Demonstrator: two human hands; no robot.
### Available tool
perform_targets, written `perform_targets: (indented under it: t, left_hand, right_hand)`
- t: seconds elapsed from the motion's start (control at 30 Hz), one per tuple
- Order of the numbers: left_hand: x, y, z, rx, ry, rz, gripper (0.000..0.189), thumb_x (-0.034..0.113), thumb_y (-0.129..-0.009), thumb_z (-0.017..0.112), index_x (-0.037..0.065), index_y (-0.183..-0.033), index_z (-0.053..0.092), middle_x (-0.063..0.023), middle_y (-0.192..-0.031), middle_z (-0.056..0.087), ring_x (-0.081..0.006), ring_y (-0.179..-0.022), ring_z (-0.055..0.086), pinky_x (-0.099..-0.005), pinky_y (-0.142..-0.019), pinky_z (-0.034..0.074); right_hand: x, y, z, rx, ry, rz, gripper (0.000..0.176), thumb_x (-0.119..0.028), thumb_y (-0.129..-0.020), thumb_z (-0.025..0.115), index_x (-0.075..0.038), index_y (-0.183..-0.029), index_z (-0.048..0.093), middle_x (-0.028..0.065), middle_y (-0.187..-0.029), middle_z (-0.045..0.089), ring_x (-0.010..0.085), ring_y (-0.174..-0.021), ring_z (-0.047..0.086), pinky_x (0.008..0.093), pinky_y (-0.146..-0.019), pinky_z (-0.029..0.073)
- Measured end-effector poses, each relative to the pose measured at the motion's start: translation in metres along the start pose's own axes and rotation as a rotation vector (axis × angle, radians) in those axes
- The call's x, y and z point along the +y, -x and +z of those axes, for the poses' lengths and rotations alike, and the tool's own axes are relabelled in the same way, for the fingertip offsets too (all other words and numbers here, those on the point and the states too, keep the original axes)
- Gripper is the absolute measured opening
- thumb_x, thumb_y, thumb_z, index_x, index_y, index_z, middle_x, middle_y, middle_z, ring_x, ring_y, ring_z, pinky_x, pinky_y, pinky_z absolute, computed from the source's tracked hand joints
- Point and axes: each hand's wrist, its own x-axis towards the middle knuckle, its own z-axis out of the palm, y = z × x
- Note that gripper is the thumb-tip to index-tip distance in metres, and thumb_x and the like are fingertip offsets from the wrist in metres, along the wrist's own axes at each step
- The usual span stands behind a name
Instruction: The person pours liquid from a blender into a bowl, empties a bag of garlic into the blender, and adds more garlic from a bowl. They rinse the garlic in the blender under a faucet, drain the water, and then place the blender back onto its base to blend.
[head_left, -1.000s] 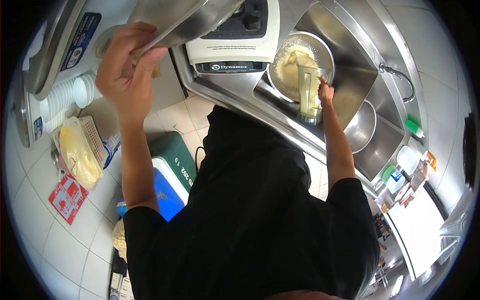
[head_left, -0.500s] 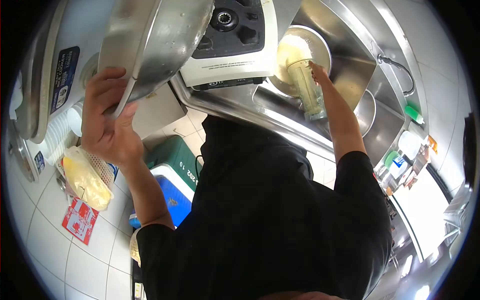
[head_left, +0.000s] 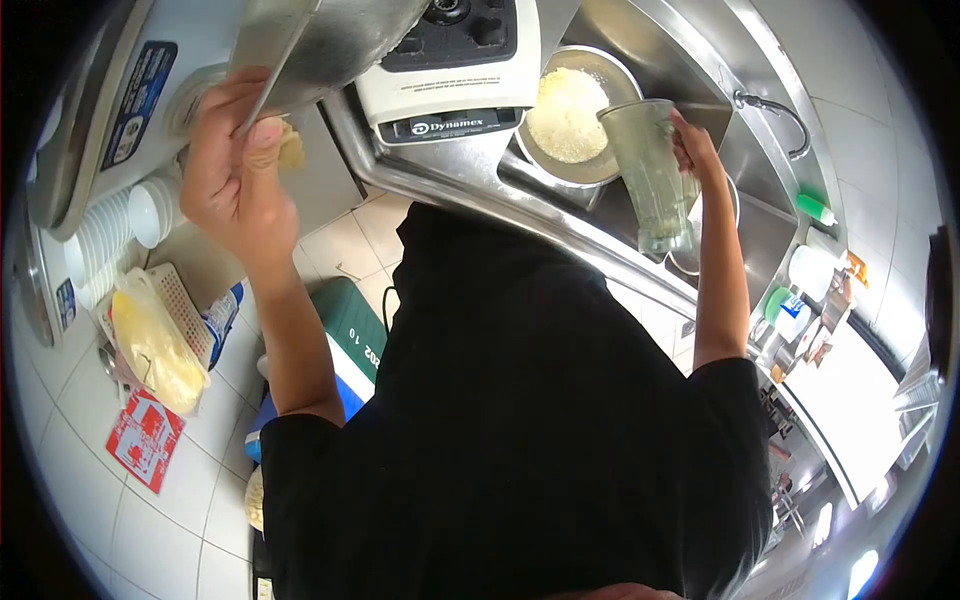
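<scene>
My left hand (head_left: 240, 180) grips the rim of a large metal bowl (head_left: 340, 45) at the upper left, thumb on one face and fingers behind it. The bowl is tilted and partly cut off by the frame's top. My right hand (head_left: 697, 145) is wrapped around the handle of a clear blender jar (head_left: 640, 150), held over the sink at a slant. Thin pale residue coats the jar's walls. Beside the jar, a second metal bowl (head_left: 618, 78) sits in the sink, holding a pale yellow, crumbly or frothy mass (head_left: 565, 115).
A white blender base (head_left: 450, 95) stands between the two bowls. A metal sink (head_left: 735, 165) with a curved faucet (head_left: 790, 120) lies to the right. Stacked white cups or bowls (head_left: 110, 235) and a yellow-filled plastic bag (head_left: 150, 335) are at left; a green cooler (head_left: 350, 310) is below.
My right hand has moved the blender jar right and away from over the sink bowl, exposing the yellow mass. My left hand still grips the large bowl, which sits higher in view.
</scene>
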Motion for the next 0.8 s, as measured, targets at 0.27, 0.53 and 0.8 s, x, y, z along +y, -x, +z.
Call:
perform_targets:
  t: [0.27,0.53,0.8]
  left_hand:
    - [0.024,0.040,-0.014,0.010,-0.159,0.065,0.020,0.014,-0.083,0.059,-0.005,-0.085,0.062,-0.0129,-0.089,0.061,-0.0243,-0.089,0.057,-0.0322,-0.082,0.043]
    - [0.065,0.110,-0.012,-0.005,-0.322,0.163,0.009,0.008,-0.075,0.058,-0.001,-0.079,0.060,-0.0120,-0.079,0.059,-0.0302,-0.088,0.057,-0.0358,-0.078,0.044]
    - [0.127,0.227,-0.010,0.121,-0.483,-0.118,0.011,-0.002,-0.066,0.058,0.002,-0.076,0.060,-0.0098,-0.076,0.057,-0.0299,-0.088,0.056,-0.0351,-0.075,0.046]
  right_hand:
    - [0.079,0.113,-0.024,0.305,-0.561,-0.625,0.046,-0.040,-0.091,0.050,-0.012,-0.056,0.039,-0.0027,-0.046,0.029,0.0091,-0.039,0.025,0.0260,-0.040,0.019]
    - [-0.075,0.188,0.000,-0.058,-1.165,-1.101,0.046,-0.039,-0.091,0.046,-0.011,-0.057,0.033,-0.0016,-0.047,0.024,0.0106,-0.045,0.021,0.0272,-0.049,0.019]
    - [-0.205,0.212,0.101,-0.385,-1.050,-1.215,0.038,-0.029,-0.091,0.049,-0.006,-0.062,0.042,0.0003,-0.054,0.035,0.0118,-0.051,0.036,0.0269,-0.050,0.031]
